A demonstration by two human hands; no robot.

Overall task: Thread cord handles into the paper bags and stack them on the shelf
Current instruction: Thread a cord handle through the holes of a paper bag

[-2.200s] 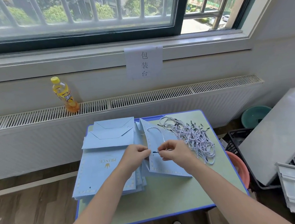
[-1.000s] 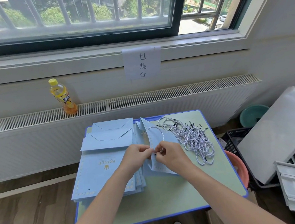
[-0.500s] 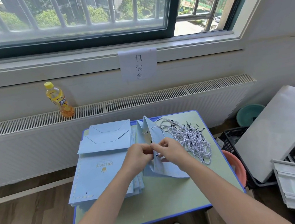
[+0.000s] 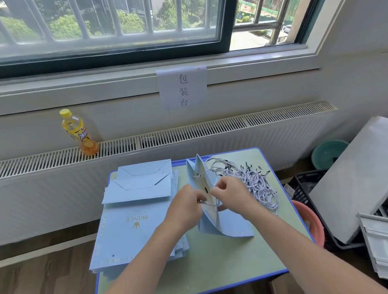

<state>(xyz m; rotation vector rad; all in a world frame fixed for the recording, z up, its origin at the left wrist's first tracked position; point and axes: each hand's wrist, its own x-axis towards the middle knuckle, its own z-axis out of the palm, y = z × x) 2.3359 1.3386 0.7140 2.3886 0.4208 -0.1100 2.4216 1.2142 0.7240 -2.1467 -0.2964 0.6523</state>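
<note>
**Between both hands, a bag half-open on the table**

At mid-table a blue bag (image 4: 217, 219) stands tilted, its mouth spread open toward the window. A cord (image 4: 208, 203) runs across its near panel, a black tip showing at the fold. The left hand (image 4: 186, 209) pinches the bag's edge and cord, its grip closed on them. The right hand (image 4: 233, 196) has its fingers curled at the bag's right panel, grip closed on the cord end there. Just right of the bag lies a tangle of cords (image 4: 251, 179). Left of it lies a stack of flat bags (image 4: 134, 223). The table (image 4: 221, 267) has a blue rim. On the radiator behind stands a yellow bottle (image 4: 78, 132).
</note>
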